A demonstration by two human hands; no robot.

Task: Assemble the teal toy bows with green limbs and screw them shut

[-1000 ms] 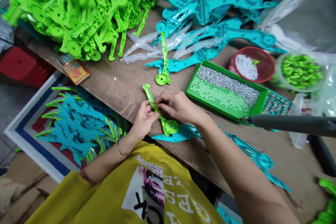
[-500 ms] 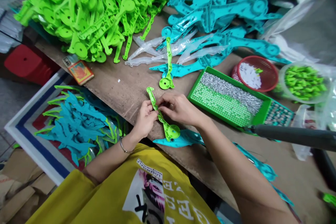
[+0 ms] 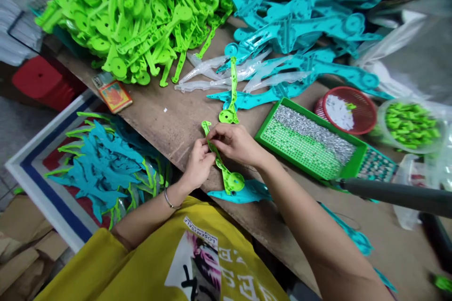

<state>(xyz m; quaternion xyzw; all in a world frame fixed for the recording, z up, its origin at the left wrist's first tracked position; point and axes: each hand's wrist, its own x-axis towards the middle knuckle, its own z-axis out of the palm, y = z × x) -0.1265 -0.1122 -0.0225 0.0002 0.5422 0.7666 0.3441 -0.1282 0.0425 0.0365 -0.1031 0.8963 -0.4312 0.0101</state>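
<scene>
The left hand (image 3: 199, 164) and right hand (image 3: 235, 143) are both closed on a lime-green plastic strip (image 3: 226, 174), pinching it between their fingers above a wooden workbench (image 3: 151, 131). Its long axis slants, hooked tip up-left, round disc end down-right toward the person. A turquoise plastic piece (image 3: 243, 193) lies just beside the disc; a second green strip (image 3: 233, 84) lies beyond the hooked tip.

We read "LOSEMYSELF" in small black capitals, upside down from our view, on a white strip across the glossy photo print (image 3: 200, 263) on the yellow short-sleeved T-shirt (image 3: 106, 263). Beside the print, large white block letters (image 3: 236, 277) are cut off, and we make out only an "E". The small orange paper packet (image 3: 112, 96) on the wooden bench carries print too small to read.
</scene>
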